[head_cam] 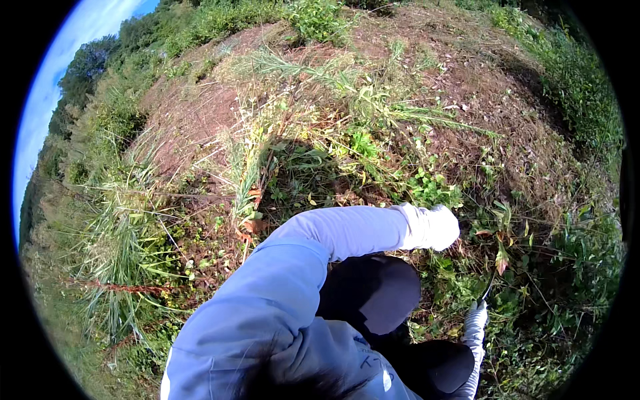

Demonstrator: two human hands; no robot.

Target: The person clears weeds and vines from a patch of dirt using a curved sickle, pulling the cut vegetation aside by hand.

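Note:
My left hand (436, 228), in a white glove, reaches across in front of my knees to low green weeds. Bright sun washes it out, and its fingers and anything in them cannot be made out. Lower right, my right hand (476, 316), also gloved in white, is closed around the handle end of a thin-bladed tool (487, 289), which looks like a sickle. Its narrow blade points up into leafy weeds (457, 287), and the far end is lost among them. A stem with reddish leaves (502, 257) stands just beyond the blade.
My dark-clad knees (392, 297) are bent beneath the left arm. Cut grass stalks (325, 75) lie ahead on a brown slope (195, 125). Long grass (120, 240) grows at the left, with denser green plants (580, 95) along the right. Trees (87, 62) rise far left.

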